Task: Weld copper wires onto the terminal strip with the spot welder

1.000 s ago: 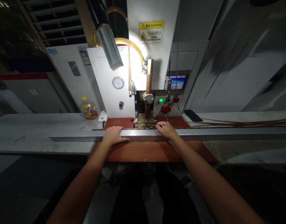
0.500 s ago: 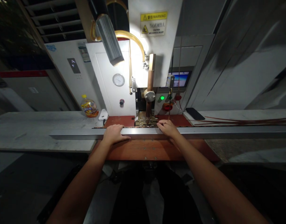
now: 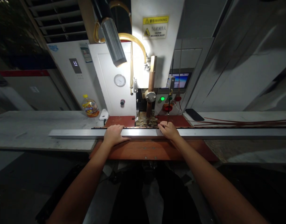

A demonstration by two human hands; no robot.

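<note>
A long grey metal bar (image 3: 203, 133) lies across the red-brown work plate (image 3: 145, 149), running left to right in front of a white machine. My left hand (image 3: 113, 135) lies on top of the bar, fingers closed over its far edge. My right hand (image 3: 168, 130) grips the bar just right of the copper electrode rod (image 3: 149, 102), fingertips curled at the bar's far edge. The rod's tip stands over a brass fixture (image 3: 144, 119) directly behind the bar, between my hands.
A yellow drink bottle (image 3: 90, 107) and a white object (image 3: 103, 115) stand at the back left. A black phone (image 3: 193, 114) and thin copper-coloured strips (image 3: 245, 122) lie at the right. Green (image 3: 162, 99) and red (image 3: 166, 108) buttons sit beside the rod.
Both hands stay on the bar in the same places. The view has shifted slightly; the bar and hands show no clear movement.
</note>
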